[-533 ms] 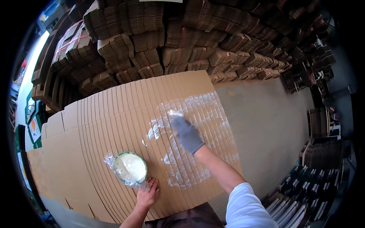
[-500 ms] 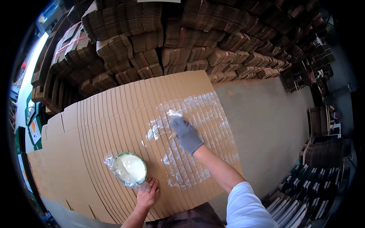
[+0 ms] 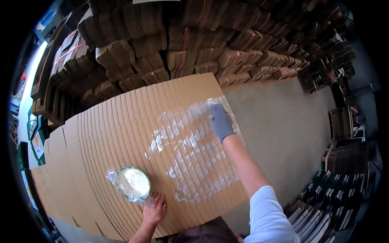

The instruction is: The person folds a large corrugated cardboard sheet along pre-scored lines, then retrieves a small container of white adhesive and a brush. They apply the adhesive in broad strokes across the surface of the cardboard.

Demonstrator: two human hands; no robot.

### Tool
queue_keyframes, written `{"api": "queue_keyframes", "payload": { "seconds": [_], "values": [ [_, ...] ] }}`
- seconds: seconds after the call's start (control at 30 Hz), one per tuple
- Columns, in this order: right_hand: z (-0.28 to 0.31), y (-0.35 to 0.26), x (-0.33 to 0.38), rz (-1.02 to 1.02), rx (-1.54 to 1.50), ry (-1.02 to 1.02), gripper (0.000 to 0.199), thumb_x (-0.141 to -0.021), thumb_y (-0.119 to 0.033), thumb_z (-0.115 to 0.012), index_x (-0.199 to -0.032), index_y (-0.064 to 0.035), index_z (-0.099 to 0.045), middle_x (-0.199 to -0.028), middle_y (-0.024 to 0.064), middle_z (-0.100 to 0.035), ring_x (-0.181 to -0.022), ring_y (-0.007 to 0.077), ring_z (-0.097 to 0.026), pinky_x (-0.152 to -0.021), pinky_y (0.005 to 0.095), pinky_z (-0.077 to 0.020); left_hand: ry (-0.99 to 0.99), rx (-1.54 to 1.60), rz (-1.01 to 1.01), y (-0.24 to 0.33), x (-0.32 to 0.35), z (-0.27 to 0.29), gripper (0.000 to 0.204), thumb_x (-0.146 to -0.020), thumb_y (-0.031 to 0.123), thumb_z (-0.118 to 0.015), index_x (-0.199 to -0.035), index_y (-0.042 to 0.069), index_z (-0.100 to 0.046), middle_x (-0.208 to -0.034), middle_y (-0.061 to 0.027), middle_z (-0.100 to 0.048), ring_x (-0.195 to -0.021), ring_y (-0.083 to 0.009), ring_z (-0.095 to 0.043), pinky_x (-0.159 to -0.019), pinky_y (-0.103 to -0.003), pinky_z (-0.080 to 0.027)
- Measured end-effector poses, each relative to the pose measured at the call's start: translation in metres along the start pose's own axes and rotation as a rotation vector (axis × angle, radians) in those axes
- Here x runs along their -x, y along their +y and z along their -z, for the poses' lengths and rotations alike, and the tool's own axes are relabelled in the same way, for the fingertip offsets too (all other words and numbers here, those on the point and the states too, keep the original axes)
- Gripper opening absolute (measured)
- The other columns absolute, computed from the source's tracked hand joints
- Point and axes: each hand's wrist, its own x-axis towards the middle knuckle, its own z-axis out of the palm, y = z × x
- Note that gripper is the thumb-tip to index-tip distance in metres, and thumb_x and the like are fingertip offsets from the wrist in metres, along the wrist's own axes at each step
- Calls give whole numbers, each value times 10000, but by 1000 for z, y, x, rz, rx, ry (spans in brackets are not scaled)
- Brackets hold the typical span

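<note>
Right hand [image 3: 222, 121]: grey-gloved, just off centre toward 3 o'clock; back facing up, right fingers [image 3: 216, 110] folded in a grip, tips mostly hidden beneath. Right forearm [image 3: 245, 166]: bare, well extended, slanting from 5 o'clock toward 11; white sleeve [image 3: 267, 210] ends near the elbow. Left hand [image 3: 154, 209]: bare, at 7 o'clock, back facing up, left fingers [image 3: 158, 199] slightly bent, directed about 12. Left forearm [image 3: 142, 231]: bare, entering low at 7, angled toward 1 o'clock

One bowl [image 3: 122, 171], one glove [image 3: 222, 122], two forearms [image 3: 246, 168]
</note>
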Motion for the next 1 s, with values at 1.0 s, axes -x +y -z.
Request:
{"api": "queue_keyframes", "payload": {
  "seconds": [1.0],
  "values": [
    [-73, -219, 33, 276, -97, -95, 153, -878, -25, -537, -1011, -86, -580, -1014, 128, -573, -846, 317, -655, -688, 426, -551, 3, 51, -7, -7, -2, 2, 438, -838, 231, -660, -1239, 68, -590, -1301, -82, -563, -1236, -264, -506, -1058, -429, -393]
  ]
}}
